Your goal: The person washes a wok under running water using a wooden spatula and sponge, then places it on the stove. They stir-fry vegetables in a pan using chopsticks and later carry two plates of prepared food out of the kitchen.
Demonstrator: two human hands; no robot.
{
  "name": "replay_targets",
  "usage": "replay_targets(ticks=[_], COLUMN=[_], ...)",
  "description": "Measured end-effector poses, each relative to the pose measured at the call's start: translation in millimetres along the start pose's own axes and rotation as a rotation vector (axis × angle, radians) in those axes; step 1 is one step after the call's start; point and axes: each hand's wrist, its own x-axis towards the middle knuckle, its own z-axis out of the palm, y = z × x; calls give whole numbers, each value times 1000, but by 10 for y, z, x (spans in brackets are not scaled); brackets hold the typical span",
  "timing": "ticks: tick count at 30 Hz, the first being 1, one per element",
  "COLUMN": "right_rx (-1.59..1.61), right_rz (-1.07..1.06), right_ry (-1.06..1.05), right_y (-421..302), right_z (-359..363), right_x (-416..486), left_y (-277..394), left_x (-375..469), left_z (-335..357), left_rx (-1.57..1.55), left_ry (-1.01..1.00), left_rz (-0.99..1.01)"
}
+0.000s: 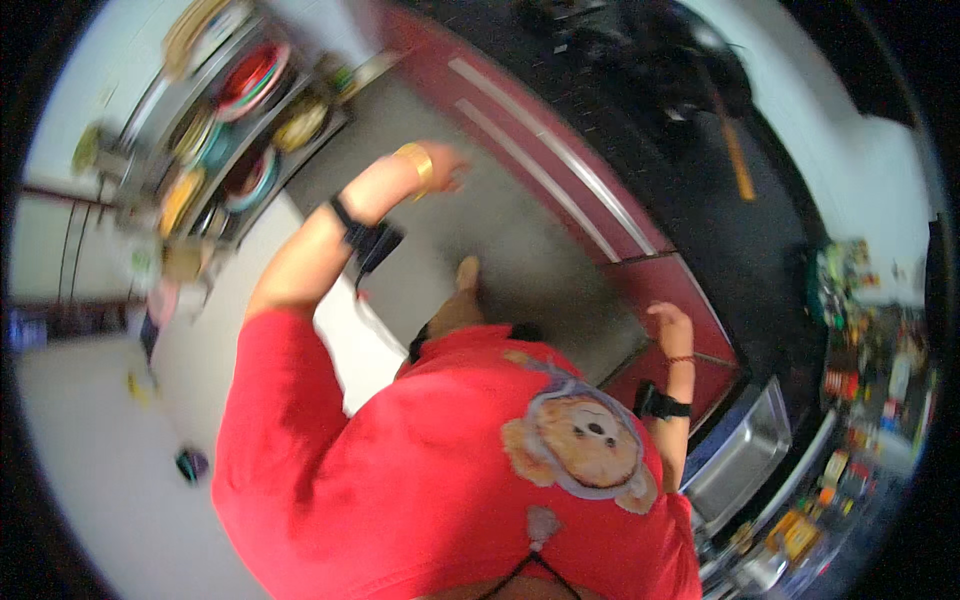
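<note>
My left hand (442, 166) hangs over the grey floor (405, 232), blurred, with its fingers loosely bent and nothing visible in it. A gold bangle (420, 169) circles that wrist, and a black strapped device (373, 238) sits higher on the forearm. Beside the dark red cabinet fronts (686, 300) is my right hand (673, 330), its fingers slightly curled and seemingly holding nothing. It wears a thin red bracelet (680, 359), with another black strapped device (661, 403) further up the arm. My bare foot (468, 274) shows below the red shirt.
A black countertop (750, 247) runs along the right, with a metal sink (742, 465) at its near end. On it lies a long wooden handle (735, 154) by a dark pan-like shape. A shelf rack (289, 161) at upper left holds basins (251, 79) and dishes.
</note>
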Motion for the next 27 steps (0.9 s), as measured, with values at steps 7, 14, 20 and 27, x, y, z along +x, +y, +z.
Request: replay_targets(ticks=[7, 14, 20, 27], right_rx=[12, 67, -25, 102], right_rz=[234, 412, 448, 439], right_ry=[180, 49, 52, -4], right_y=[-695, -855, -612, -285], right_z=[354, 510, 449, 360], right_x=[945, 1230, 1516, 2182], left_y=[-1238, -1798, -1927, -1748], left_x=[134, 686, 1167, 1612], left_z=[505, 841, 671, 260], left_rx=[-1217, -2197, -2090, -1975], left_ry=[156, 285, 169, 396], left_rz=[-275, -614, -393, -494])
